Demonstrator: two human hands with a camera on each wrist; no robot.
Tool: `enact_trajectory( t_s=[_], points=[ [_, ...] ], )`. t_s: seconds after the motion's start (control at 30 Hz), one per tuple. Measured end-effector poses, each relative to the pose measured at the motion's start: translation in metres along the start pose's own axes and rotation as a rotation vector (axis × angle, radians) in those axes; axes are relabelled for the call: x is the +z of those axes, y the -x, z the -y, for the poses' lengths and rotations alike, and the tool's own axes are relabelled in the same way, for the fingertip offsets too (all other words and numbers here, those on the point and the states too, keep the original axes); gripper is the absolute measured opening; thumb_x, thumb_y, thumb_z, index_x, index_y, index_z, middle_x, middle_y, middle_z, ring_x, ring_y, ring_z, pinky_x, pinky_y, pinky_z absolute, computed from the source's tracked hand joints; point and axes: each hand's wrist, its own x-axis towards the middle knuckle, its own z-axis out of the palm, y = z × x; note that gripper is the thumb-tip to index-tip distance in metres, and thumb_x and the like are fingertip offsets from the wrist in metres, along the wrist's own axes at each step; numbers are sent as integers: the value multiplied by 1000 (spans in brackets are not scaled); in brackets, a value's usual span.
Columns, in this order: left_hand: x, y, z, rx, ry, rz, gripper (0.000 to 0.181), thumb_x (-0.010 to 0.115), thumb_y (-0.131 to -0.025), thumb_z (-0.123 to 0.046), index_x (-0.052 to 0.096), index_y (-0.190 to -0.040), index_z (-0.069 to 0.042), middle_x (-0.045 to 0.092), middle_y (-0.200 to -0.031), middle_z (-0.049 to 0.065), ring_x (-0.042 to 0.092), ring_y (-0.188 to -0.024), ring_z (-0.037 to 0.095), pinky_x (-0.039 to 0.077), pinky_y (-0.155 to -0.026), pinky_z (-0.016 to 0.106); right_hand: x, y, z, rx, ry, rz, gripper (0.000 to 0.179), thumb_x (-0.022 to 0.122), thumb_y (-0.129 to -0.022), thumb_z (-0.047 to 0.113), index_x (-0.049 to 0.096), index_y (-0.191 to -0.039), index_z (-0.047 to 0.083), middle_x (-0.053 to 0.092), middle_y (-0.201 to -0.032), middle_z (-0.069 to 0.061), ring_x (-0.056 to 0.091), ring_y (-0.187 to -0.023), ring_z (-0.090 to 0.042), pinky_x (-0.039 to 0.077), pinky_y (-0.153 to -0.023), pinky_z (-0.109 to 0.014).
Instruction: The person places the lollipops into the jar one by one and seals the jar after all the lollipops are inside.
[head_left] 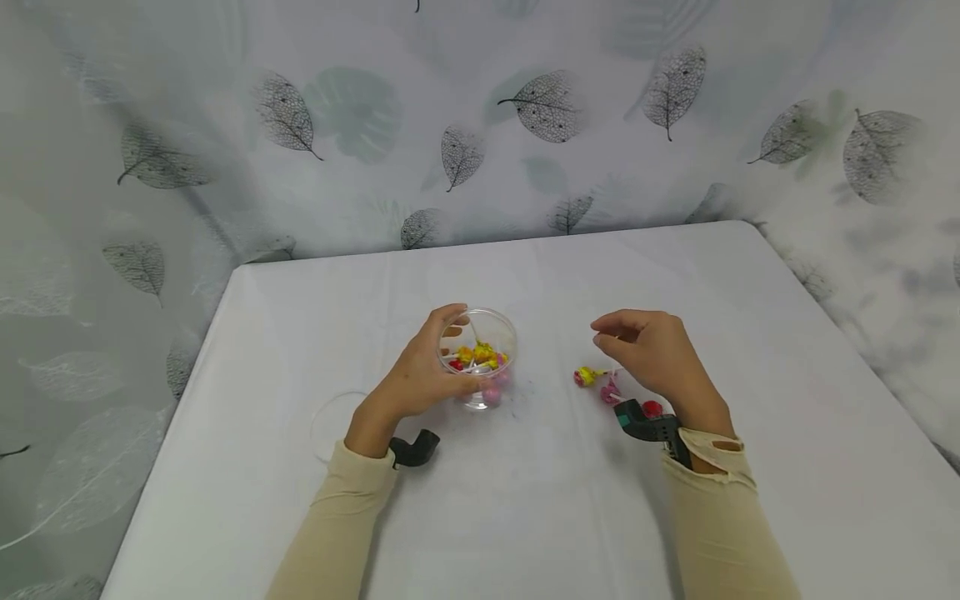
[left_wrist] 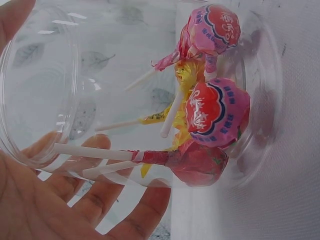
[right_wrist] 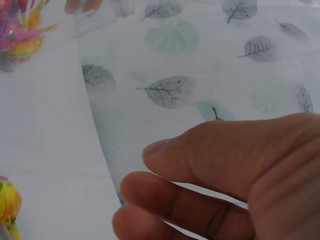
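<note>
My left hand (head_left: 420, 375) grips a clear plastic jar (head_left: 478, 312) from its left side, thumb in front and fingers behind. Wrapped lollipops in pink, red and yellow lie inside, among them a red lollipop (left_wrist: 197, 162) and a pink lollipop (left_wrist: 220, 112), their white sticks toward the uncovered mouth. To the right of the jar, my right hand (head_left: 656, 350) hovers with loosely bent fingers and nothing between them, as the right wrist view also shows. Close below it are a yellow lollipop (head_left: 585, 377), a pink lollipop (head_left: 610, 392) and a red lollipop (head_left: 652, 408).
A clear round lid (head_left: 313, 425) lies on the white table (head_left: 525, 517), left of the jar and partly behind the left wrist. Leaf-printed curtains (head_left: 360, 183) stand along the table's back and sides. Each wrist carries a dark camera mount (head_left: 416, 450).
</note>
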Motion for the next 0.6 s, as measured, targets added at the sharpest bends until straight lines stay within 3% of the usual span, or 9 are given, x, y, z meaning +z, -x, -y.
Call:
enact_trajectory(
  t_s=[0.2,0.43,0.6],
  points=[
    [0,0,0,-7,18,-4,100,85,-71,-45,25,-149,-28,41,-146,2,40,-134,30,44,-98,50,-6,13,-15,98,70,156,16,66,-91,18,74,-103,13,72,-97,-3,64,-89,-22,51,-72,-32],
    [-1,0,-1,-19,17,-6,99,85,-70,-47,26,-148,-30,42,-146,1,41,-133,29,43,-99,51,-10,23,-26,137,67,257,15,69,-87,18,75,-99,13,70,-86,-2,58,-71,-20,47,-56,-30],
    [1,-1,-1,-5,19,3,97,84,-72,-42,26,-149,-27,41,-146,4,40,-133,32,41,-100,54,-10,26,-29,145,42,342,15,74,-83,20,75,-96,14,68,-84,1,55,-72,-20,46,-55,-30]
  ],
)
